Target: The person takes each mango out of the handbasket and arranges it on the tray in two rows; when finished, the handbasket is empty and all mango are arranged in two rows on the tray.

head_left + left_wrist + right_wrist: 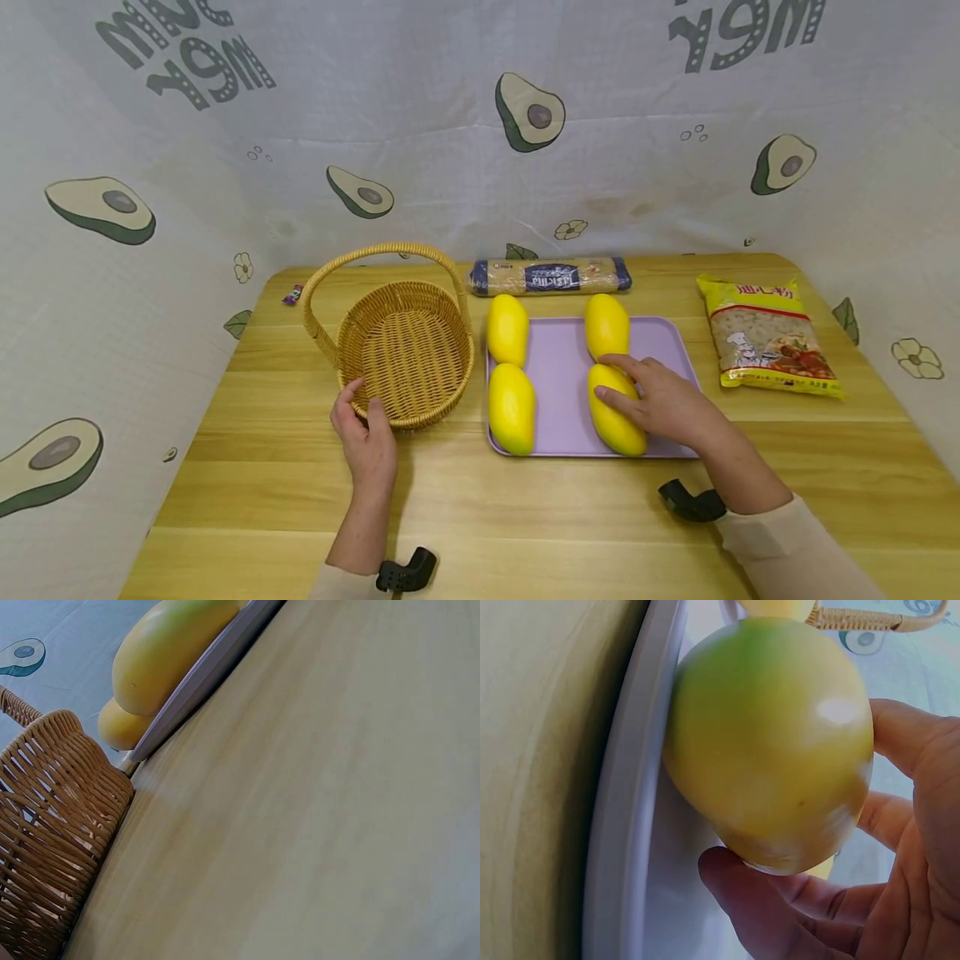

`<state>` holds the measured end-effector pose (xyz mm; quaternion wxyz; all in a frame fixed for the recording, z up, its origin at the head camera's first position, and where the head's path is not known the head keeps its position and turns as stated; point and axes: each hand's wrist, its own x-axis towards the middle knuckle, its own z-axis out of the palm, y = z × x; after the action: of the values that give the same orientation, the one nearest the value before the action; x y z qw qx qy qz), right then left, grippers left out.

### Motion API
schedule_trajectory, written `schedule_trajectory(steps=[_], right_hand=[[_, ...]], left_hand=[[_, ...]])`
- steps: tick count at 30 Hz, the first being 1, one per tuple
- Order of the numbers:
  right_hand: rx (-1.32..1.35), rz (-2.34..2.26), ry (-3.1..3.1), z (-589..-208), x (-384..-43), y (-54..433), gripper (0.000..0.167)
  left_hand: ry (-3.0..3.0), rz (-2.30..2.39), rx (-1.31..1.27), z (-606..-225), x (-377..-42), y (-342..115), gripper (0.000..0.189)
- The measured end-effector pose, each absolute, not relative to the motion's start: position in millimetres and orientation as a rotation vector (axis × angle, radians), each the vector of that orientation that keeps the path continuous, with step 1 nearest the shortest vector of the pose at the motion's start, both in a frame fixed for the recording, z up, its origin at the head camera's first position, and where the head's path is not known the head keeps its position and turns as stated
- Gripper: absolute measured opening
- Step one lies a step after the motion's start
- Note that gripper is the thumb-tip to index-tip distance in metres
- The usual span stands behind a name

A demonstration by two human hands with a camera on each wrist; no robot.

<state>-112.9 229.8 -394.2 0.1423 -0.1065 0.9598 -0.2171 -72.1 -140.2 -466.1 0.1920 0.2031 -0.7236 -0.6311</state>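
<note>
A round wicker basket (405,358) with a tall arched handle stands on the left of the table. My left hand (367,442) holds its near left rim; in the left wrist view the basket's woven side (60,817) shows, but the hand is almost wholly out of frame. On a lilac tray (558,408) lie yellow mangoes in two columns. My right hand (667,404) grips the near right mango (615,421), thumb on one side and fingers on the other. Up close, that mango (772,750) has a greenish end, with fingers curled beside it.
Behind it on the tray lies another mango (607,325); a far left mango (507,329) and a near left mango (512,408) lie opposite. A noodle pack (551,276) lies behind the tray, a yellow food bag (768,337) to its right. A small purple wrapper (292,294) sits back left.
</note>
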Motion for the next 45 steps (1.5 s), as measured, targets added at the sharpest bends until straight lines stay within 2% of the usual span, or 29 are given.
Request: schedule_trajectory(steps=[23, 37, 40, 45], right_hand=[[-0.324, -0.591, 2.810, -396.2, -108.7, 229.6, 0.065], [-0.256, -0.509, 2.940, -377.8, -81.6, 227.5, 0.083], [-0.291, -0.472, 2.998, -371.8, -81.1, 232.3, 0.080], [-0.287, -0.376, 3.051, -353.2, -93.0, 246.5, 0.079]], left_hand=[[-2.038, -1.751, 0.581, -465.5, -69.8, -141.8, 0.038], [-2.054, -1.704, 0.588, -452.4, -67.7, -143.4, 0.040], [-2.128, -1.508, 0.462, -439.8, -65.5, -142.8, 0.037], [-2.347, -1.090, 0.067, -407.8, -72.2, -143.1, 0.034]])
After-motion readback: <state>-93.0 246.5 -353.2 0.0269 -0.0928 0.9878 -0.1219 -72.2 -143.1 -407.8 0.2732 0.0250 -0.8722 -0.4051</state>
